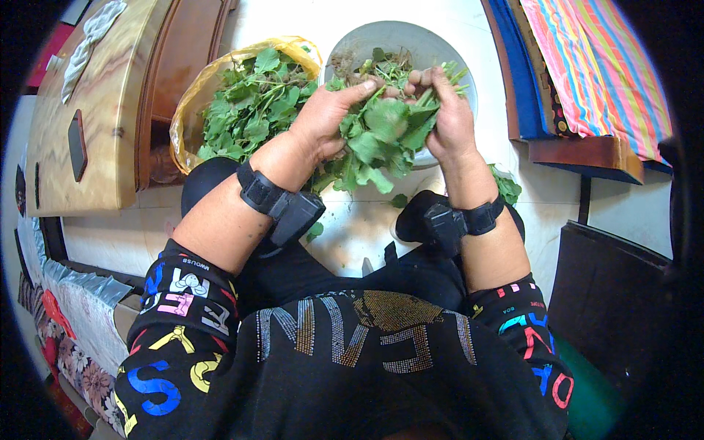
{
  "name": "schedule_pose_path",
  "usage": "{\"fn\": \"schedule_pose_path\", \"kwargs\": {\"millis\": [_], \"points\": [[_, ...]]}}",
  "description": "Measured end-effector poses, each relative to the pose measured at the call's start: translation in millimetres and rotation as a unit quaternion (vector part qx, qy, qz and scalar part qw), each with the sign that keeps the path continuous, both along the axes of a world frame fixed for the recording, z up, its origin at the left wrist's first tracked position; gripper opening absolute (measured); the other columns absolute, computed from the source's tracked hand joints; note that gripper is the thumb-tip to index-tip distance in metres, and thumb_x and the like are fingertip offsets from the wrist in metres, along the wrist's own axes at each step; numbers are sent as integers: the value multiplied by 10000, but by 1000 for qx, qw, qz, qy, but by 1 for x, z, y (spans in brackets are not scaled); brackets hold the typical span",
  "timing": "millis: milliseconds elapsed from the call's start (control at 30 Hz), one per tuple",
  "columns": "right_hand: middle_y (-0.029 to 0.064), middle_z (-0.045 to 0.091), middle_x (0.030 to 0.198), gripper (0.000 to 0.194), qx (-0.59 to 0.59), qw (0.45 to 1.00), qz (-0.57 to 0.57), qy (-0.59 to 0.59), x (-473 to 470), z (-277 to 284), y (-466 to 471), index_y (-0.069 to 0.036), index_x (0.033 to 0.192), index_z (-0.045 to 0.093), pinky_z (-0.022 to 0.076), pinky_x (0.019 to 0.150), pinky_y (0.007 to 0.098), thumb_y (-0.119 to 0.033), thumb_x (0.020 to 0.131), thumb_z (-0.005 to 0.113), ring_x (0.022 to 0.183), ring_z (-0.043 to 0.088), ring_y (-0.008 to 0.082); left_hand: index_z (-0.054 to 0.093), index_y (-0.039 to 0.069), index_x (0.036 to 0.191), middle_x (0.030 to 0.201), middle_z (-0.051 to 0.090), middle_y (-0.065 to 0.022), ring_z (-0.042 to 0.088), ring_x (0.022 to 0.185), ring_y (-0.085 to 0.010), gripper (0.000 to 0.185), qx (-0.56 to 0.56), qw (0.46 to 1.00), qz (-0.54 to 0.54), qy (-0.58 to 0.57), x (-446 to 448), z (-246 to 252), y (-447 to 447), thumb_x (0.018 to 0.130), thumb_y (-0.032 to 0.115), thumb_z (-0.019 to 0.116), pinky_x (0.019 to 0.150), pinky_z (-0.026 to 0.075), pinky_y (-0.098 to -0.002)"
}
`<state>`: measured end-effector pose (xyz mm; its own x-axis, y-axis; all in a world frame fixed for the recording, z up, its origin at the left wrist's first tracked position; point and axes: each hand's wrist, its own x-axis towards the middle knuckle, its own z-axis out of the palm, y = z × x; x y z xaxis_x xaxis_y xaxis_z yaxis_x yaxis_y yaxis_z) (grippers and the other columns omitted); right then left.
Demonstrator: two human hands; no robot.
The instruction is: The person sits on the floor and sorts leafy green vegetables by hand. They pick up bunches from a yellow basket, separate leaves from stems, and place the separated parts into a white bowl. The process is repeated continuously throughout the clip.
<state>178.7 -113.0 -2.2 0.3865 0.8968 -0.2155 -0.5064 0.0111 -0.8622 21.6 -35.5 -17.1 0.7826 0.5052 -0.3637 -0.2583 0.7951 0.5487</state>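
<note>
Both hands are raised over the near rim of a grey metal basin (379, 34), which holds roots and plant scraps (393, 63). My right hand (454, 118) grips a bunch of leafy greens (379, 129), its pale stems poking out past the fingers at the right. At the left side of the same bunch, my left hand (324, 118) has its thumb and fingers closed on greens; the exact grip is partly hidden by leaves. To the left stands a yellow plastic bag (184, 121) full of leafy greens with roots (256, 104).
A marble-topped wooden table (118, 82) at the left bears a phone (77, 146) and a cloth (91, 47). At the right is a seat with a striped cloth (599, 66). Loose leaves (314, 232) and dirt lie on the tiled floor (352, 242) between the legs.
</note>
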Motion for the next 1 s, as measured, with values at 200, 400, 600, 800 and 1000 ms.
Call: {"fn": "schedule_pose_path", "kwargs": {"millis": [200, 400, 600, 800, 1000], "points": [[-20, 510, 659, 239, -59, 975, 95, -194, -5, 9, -5, -62, 864, 570, 359, 499, 193, -296, 905, 548, 566, 454, 58, 521, 5, 1155, 1149, 579, -111, 587, 1011, -231, 304, -14, 999, -11, -48, -1, -12, 6, 913, 189, 511, 904, 483, -381], [-11, 631, 802, 271, -20, 930, 102, -353, -20, -14, 1, -54, 1029, 649, 463, 664, 242, -191, 796, 674, 726, 555, 77, 569, 34, 1132, 1073, 622, -94, 611, 957, -215, 283, -32, 999, -1, -24, 0, -11, 1, 899, 188, 526, 886, 484, -361], [20, 650, 871, 259, -13, 964, 80, -254, -19, -19, 3, -25, 1022, 635, 477, 719, 246, -153, 800, 669, 788, 583, 89, 544, 27, 1171, 1151, 588, -113, 570, 1051, -228, 312, -23, 1000, -5, -17, 1, -7, -3, 910, 189, 490, 924, 461, -378], [24, 574, 763, 187, -22, 1000, -1, -17, 10, 0, 2, -50, 925, 575, 487, 554, 250, -223, 930, 504, 628, 558, 119, 374, -6, 1291, 1301, 454, -183, 427, 1229, -292, 414, -61, 994, 10, -95, -1, -7, 7, 963, 248, 379, 980, 418, -456], [-6, 569, 750, 187, -59, 959, 85, -264, 6, 17, -2, -37, 926, 606, 412, 545, 197, -216, 871, 593, 672, 519, 78, 438, 54, 1209, 727, 533, -31, 481, 552, -140, 547, -72, 996, -49, -25, -3, -7, 5, 918, 515, 400, 625, 474, -339]]}}
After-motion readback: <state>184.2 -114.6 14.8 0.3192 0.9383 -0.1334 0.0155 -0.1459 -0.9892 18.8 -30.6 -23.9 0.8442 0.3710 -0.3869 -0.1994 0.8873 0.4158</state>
